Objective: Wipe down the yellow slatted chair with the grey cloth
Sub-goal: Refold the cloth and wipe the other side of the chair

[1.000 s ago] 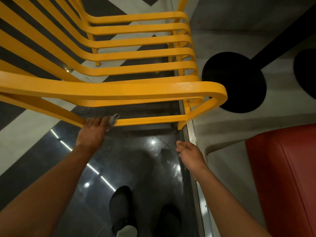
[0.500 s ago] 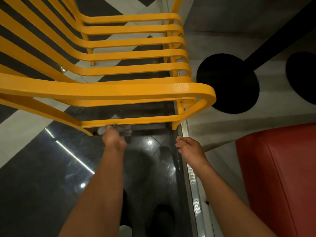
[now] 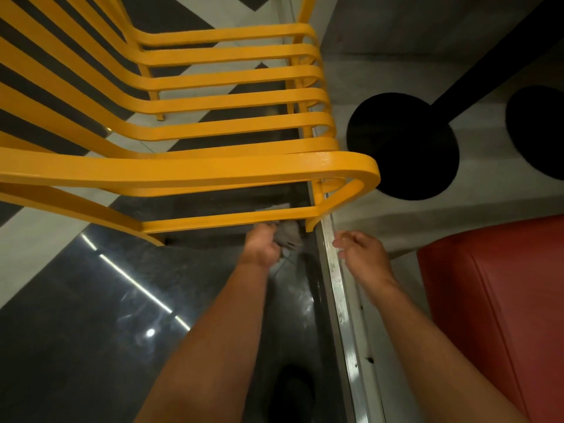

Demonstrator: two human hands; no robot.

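The yellow slatted chair (image 3: pixel 213 172) fills the upper left of the head view, its armrest curving down at the right into a lower side rail. My left hand (image 3: pixel 262 244) grips the grey cloth (image 3: pixel 290 235) and presses it against the underside of that lower rail, near its right end by the front leg. My right hand (image 3: pixel 363 253) hovers free just right of the chair's front leg, fingers loosely apart and holding nothing. Part of the cloth is hidden behind the rail.
A red upholstered seat (image 3: pixel 503 315) stands at the lower right. A metal floor strip (image 3: pixel 338 288) runs between my arms. A black round table base (image 3: pixel 403 145) with its dark post lies right of the chair. My shoe (image 3: pixel 290 389) rests on the glossy dark floor.
My left hand has slid the cloth rightward along the lower rail, from its left end to near the front leg. My right hand has stayed in roughly the same place.
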